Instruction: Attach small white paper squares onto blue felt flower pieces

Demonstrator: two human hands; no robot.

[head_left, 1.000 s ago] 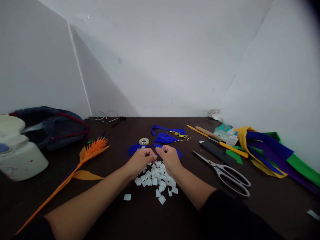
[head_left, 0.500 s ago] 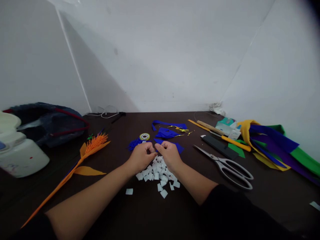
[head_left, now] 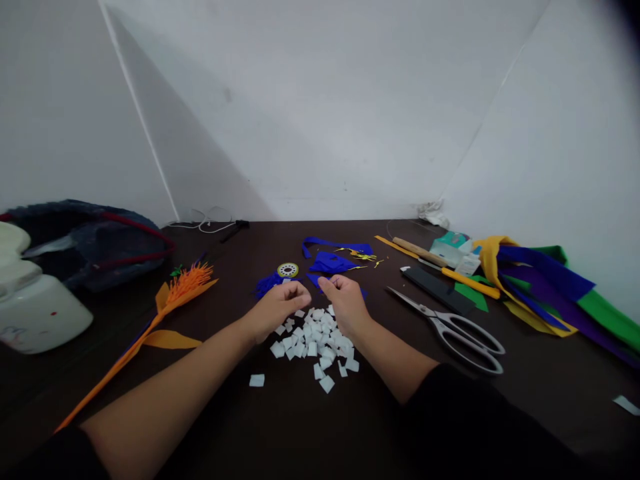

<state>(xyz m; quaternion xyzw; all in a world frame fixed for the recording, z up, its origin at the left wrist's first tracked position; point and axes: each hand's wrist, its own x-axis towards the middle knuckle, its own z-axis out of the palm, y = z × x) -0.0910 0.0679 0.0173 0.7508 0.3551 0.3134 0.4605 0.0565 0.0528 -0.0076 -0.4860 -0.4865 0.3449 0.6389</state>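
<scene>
My left hand (head_left: 276,308) and my right hand (head_left: 346,303) hover close together over a heap of small white paper squares (head_left: 313,343) on the dark table. Both hands have fingers curled into a pinch. What they pinch is too small to make out. Just beyond the fingertips lie blue paper scraps (head_left: 327,262) and a small yellow-and-white tape roll (head_left: 288,269). A single white square (head_left: 257,380) lies apart near my left forearm.
Large scissors (head_left: 453,330) lie to the right, with a yellow-handled tool (head_left: 460,280), a black strip (head_left: 435,289) and coloured paper sheets (head_left: 545,290) beyond. An orange paper flower on a long stem (head_left: 165,313) lies at left, near a white jug (head_left: 30,310) and a dark bag (head_left: 85,243).
My fingertips were touching half a second ago and have drawn slightly apart. The view has tilted a little, so the table's contents sit higher in the picture.
</scene>
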